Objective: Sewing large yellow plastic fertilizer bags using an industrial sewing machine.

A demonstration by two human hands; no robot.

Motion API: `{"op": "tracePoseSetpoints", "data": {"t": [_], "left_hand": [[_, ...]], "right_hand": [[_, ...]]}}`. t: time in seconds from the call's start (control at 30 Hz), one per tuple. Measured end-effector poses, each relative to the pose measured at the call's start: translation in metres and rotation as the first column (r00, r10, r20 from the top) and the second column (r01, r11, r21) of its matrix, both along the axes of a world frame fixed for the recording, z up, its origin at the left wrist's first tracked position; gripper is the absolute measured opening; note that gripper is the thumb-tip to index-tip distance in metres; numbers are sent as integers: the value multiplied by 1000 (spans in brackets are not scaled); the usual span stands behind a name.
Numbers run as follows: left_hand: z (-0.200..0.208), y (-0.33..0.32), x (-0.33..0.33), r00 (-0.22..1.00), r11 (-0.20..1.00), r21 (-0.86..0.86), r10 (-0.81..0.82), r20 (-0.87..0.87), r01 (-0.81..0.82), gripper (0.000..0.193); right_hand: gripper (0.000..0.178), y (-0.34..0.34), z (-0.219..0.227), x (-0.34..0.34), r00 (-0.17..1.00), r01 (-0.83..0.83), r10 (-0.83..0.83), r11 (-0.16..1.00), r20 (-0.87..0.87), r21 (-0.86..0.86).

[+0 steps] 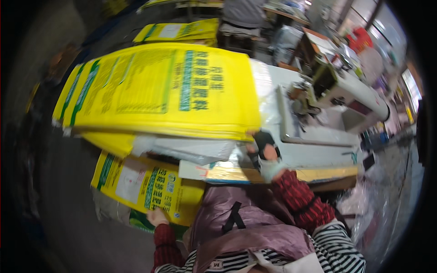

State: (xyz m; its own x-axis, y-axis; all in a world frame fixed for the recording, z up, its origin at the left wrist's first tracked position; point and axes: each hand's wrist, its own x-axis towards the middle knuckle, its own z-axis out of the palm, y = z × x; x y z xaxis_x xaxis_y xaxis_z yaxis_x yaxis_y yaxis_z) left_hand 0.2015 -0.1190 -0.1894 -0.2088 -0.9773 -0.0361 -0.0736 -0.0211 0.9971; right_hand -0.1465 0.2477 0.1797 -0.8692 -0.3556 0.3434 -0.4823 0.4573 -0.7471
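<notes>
My left hand [158, 217], low on the left, has its fingers closed on the lower edge of a yellow printed sack [184, 200]. That sack slants down below the table edge, with a white panel and green bands on it. My right hand [266, 148] wears a dark fingerless glove and rests by the near right corner of a thick stack of flat yellow sacks [223, 100]. Its fingers look stretched out and apart, though slightly blurred. Under the stack, whitish plastic sheeting [195, 150] sticks out toward me.
A white industrial sewing machine [350, 98] stands on the table [309, 154] to the right of the stack. More yellow sacks [177, 32] lie farther back. Behind them is a person in grey [243, 13] on a stool. Clear plastic [364, 204] hangs at the right.
</notes>
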Motion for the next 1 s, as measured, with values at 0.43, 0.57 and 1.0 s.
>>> {"op": "tracePoseSetpoints", "data": {"t": [0.43,0.57,1.0], "left_hand": [[366,276,-468,515,-123,-635,-478,711,763,34],[328,304,-511,441,-120,-478,-247,863,870,63],[329,259,-429,186,-467,-141,51,981,873,78]], "right_hand": [[36,32,-152,23,926,-326,242,898,288,295],[31,67,-65,-29,999,49,-48,996,10,-77],[61,56,-79,-172,599,-37,-515,747,613,664]]}}
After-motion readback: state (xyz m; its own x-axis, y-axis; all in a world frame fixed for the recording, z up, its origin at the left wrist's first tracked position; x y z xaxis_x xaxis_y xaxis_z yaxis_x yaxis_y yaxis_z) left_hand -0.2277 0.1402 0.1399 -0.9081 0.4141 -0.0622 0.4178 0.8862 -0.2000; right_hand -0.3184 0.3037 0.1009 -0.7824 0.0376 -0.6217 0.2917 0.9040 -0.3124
